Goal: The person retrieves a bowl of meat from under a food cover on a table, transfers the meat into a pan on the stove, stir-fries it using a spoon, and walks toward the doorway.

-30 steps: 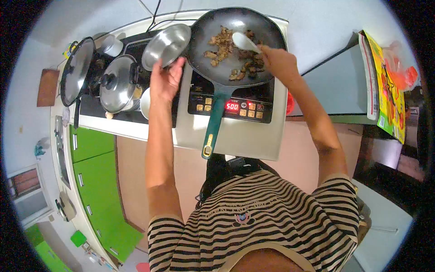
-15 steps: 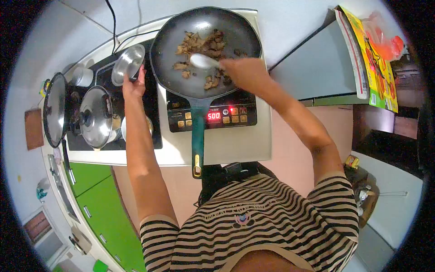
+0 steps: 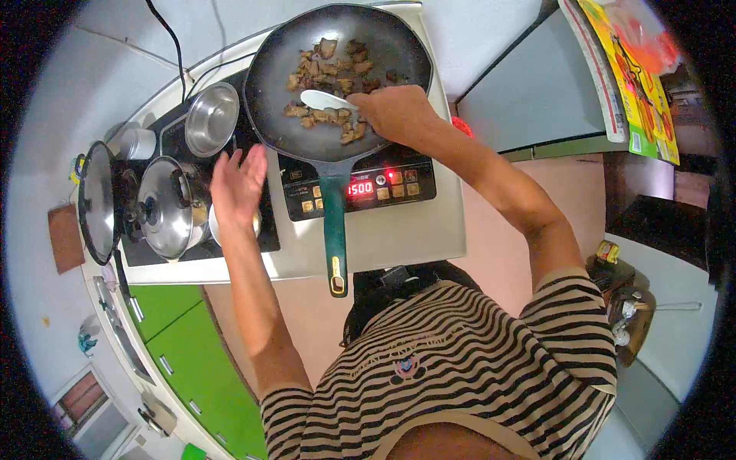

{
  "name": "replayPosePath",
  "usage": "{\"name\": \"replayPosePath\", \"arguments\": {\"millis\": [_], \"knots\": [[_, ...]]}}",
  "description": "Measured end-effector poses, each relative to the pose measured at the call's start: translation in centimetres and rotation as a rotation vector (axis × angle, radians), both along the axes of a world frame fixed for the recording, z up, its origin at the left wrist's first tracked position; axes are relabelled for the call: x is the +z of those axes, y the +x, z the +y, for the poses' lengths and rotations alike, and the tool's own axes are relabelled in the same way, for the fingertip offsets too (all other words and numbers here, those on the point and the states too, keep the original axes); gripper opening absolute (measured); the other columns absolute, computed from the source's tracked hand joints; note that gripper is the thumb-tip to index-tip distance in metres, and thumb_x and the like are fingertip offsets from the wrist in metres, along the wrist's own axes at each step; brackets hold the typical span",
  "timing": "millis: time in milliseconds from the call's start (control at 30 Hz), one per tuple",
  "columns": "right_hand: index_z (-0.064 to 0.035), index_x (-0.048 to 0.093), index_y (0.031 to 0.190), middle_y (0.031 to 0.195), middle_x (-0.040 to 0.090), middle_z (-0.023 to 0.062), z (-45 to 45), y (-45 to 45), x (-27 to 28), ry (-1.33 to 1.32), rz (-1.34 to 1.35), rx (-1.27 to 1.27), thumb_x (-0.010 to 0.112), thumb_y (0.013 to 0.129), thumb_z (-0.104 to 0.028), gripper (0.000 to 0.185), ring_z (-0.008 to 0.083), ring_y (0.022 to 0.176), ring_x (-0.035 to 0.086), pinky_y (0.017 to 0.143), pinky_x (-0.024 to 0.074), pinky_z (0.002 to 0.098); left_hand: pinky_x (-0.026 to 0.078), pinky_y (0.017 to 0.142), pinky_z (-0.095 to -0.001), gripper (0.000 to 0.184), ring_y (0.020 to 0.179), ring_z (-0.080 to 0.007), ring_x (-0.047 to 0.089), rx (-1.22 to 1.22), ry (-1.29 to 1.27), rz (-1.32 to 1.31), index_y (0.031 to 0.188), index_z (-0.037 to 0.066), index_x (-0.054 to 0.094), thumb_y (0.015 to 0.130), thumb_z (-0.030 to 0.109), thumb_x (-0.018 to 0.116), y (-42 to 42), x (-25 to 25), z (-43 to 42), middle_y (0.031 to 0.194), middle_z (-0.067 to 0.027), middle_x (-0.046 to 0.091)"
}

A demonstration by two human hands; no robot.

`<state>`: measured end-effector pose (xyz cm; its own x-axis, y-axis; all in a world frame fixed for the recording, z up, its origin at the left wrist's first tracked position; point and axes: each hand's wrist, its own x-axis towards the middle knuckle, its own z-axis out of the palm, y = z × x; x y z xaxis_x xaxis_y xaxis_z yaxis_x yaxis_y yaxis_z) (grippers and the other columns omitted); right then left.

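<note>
A dark frying pan [image 3: 268, 107] with a green handle sits on an induction cooker [image 3: 387, 188] whose red display reads 1500. Browned meat pieces [image 3: 330, 70] are scattered over its base. My right hand [image 3: 392, 113] is closed around a white spoon [image 3: 325, 100], its bowl low among the pieces. Just below the steel bowl [image 3: 212, 119], which rests on the black cooktop to the left, my left hand [image 3: 241, 182] is raised with fingers apart, holding nothing.
A lidded steel pot [image 3: 165, 211] stands on the cooktop, beside an upright glass lid [image 3: 100, 203]. Behind them is a small white container [image 3: 138, 144]. To the right, a yellow printed package [image 3: 640, 92] hangs over the edge of a grey surface [image 3: 529, 84].
My left hand has let go of the steel bowl, now standing on the cooktop, and drawn back toward me. My right hand has shifted slightly left with the spoon, and some meat pieces have moved.
</note>
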<state>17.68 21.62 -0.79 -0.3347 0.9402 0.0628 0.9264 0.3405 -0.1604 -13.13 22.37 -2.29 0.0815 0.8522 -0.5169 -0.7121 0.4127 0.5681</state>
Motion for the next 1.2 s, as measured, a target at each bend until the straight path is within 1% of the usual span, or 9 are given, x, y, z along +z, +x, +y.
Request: {"name": "replayPosePath", "arguments": {"millis": [133,267,433,567,700,867,933,1033,1200], "knots": [[-0.0226,0.060,0.111,0.076,0.066,0.0083,3.4,2.4,0.1,0.092,-0.025,-0.193,0.055,0.083,-0.018,0.029,0.0291,0.072,0.066,0.055,0.0509,0.0426,0.050,0.088,-0.0318,0.058,0.108,-0.0219,0.059,-0.347,0.217,0.314,0.136,0.004,0.038,0.093,0.042,0.051,0.4,1.1,-8.9,0.121,-0.0153,0.057],[-0.0222,0.059,0.110,0.076,0.066,0.0080,6.0,2.7,-0.7,0.287,-0.010,-0.236,0.057,0.082,-0.018,0.028,0.0285,0.073,0.067,0.055,0.0509,0.0421,0.048,0.073,-0.0237,0.065,0.094,-0.0211,0.063,-0.465,0.182,0.545,0.136,0.003,0.038,0.092,0.049,0.050,3.3,2.2,-15.8,0.115,-0.0148,0.060],[-0.0187,0.062,0.100,0.075,0.067,0.0099,1.0,-0.3,0.2,0.112,-0.029,-0.061,0.052,0.085,-0.020,0.018,0.0305,0.069,0.067,0.055,0.0519,0.0443,0.043,0.045,-0.0214,0.051,0.051,-0.0119,0.054,-0.416,0.169,0.392,0.128,0.003,0.045,0.093,0.038,0.054,6.6,2.5,-19.4,0.095,-0.0111,0.063],[-0.0140,0.065,0.092,0.077,0.068,0.0124,-0.3,1.4,0.5,0.056,-0.027,-0.038,0.051,0.087,-0.025,0.019,0.0308,0.071,0.068,0.057,0.0536,0.0461,0.033,0.040,-0.0198,0.041,0.048,-0.0076,0.041,-0.414,0.152,0.409,0.117,0.005,0.050,0.093,0.037,0.055,7.3,2.3,-19.9,0.072,-0.0028,0.053],[-0.0132,0.067,0.095,0.078,0.068,0.0126,1.7,5.7,1.1,0.181,-0.100,-0.226,0.055,0.085,-0.023,0.019,0.0308,0.074,0.069,0.060,0.0549,0.0457,0.031,0.037,-0.0189,0.037,0.042,-0.0064,0.039,-0.388,0.175,0.421,0.121,0.005,0.048,0.096,0.032,0.051,7.2,2.2,-20.1,0.072,-0.0032,0.055],[-0.0161,0.066,0.096,0.079,0.068,0.0134,-0.7,4.3,0.3,0.096,-0.087,-0.126,0.054,0.084,-0.021,0.018,0.0305,0.074,0.068,0.059,0.0545,0.0460,0.031,0.039,-0.0187,0.033,0.048,-0.0072,0.040,-0.403,0.181,0.403,0.114,0.006,0.051,0.095,0.033,0.052,7.2,2.3,-19.9,0.073,-0.0023,0.053],[-0.0211,0.061,0.111,0.069,0.065,0.0090,-2.0,2.4,1.8,0.044,-0.122,-0.042,0.054,0.085,-0.017,0.028,0.0279,0.065,0.067,0.052,0.0529,0.0417,0.032,0.039,-0.0186,0.033,0.048,-0.0072,0.041,-0.406,0.189,0.382,0.114,0.006,0.051,0.095,0.033,0.052,7.2,2.2,-20.0,0.073,-0.0024,0.054],[-0.0213,0.061,0.111,0.065,0.064,0.0089,-1.6,1.5,0.4,0.098,-0.054,0.114,0.055,0.085,-0.019,0.027,0.0264,0.060,0.066,0.049,0.0523,0.0401,0.032,0.038,-0.0190,0.032,0.047,-0.0075,0.041,-0.408,0.183,0.373,0.113,0.006,0.051,0.095,0.033,0.053,7.3,2.3,-19.9,0.073,-0.0024,0.054],[-0.0171,0.065,0.098,0.074,0.067,0.0127,3.5,2.1,0.7,0.246,0.029,-0.023,0.058,0.083,-0.030,0.021,0.0291,0.067,0.067,0.053,0.0528,0.0453,0.031,0.036,-0.0184,0.033,0.044,-0.0067,0.040,-0.388,0.161,0.394,0.112,0.007,0.052,0.093,0.034,0.055,7.4,2.4,-20.0,0.070,-0.0021,0.054]]}}
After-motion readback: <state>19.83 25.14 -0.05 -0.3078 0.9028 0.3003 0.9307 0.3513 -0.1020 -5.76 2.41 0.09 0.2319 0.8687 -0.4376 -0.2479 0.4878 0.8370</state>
